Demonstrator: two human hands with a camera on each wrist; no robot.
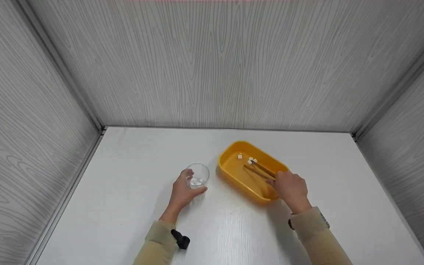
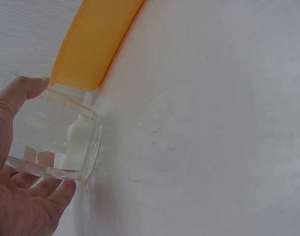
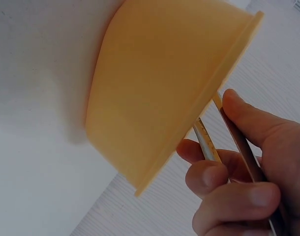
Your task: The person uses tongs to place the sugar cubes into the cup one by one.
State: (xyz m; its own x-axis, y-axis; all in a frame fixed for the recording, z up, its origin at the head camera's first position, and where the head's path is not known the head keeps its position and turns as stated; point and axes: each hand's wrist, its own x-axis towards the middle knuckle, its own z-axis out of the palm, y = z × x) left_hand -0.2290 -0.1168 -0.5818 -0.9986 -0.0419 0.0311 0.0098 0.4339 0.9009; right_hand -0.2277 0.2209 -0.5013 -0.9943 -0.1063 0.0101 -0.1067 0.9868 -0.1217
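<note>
My left hand (image 1: 183,191) grips a clear drinking glass (image 1: 198,172), thumb on one side and fingers on the other. Small white cubes (image 2: 78,135) lie at the bottom of the glass, which stands upright on the table. With my right hand (image 1: 291,187) I hold metal tongs (image 3: 241,142) between thumb and fingers over the near right end of a yellow tray (image 1: 237,183). The tongs' arms are spread and reach down into the tray. One tip is at a small group of white cubes (image 1: 250,162); whether it touches them, I cannot tell. Another white cube (image 1: 239,156) lies apart to their left.
The white table (image 1: 134,162) is bounded by grey wood-grain panels at the back (image 1: 212,66) and both sides. The tray stands at an angle, right of the glass with a narrow gap between them. A black device (image 1: 181,239) sits at my left wrist.
</note>
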